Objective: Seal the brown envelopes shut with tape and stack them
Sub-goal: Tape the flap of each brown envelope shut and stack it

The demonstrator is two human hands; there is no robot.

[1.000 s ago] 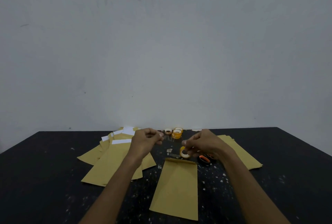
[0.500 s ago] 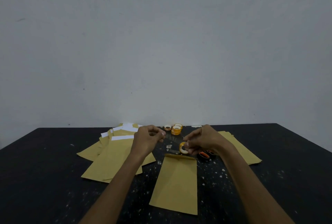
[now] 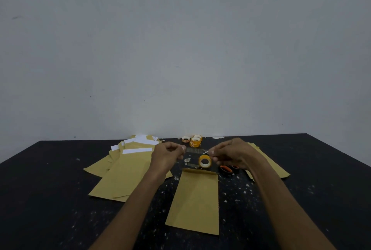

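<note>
One brown envelope (image 3: 195,199) lies flat in front of me on the black table (image 3: 50,199), its flap end pointing away. Above that far end I stretch a clear tape strip (image 3: 194,150) between both hands. My left hand (image 3: 167,155) pinches the strip's left end, and my right hand (image 3: 232,154) pinches its right end. An orange tape roll (image 3: 204,162) stands on the table just below the strip. A fanned pile of brown envelopes (image 3: 124,169) with white strips lies to the left. More brown envelopes (image 3: 271,164) lie at the right, partly hidden by my right arm.
Several small orange tape rolls (image 3: 195,141) stand near the table's far edge by the wall. An orange-and-black tool (image 3: 227,169) lies under my right hand. White flecks dot the tabletop.
My hands have moved apart, and the tape strip between them has grown longer. The view has tilted slightly, so the table sits a little higher in frame than a second ago.
</note>
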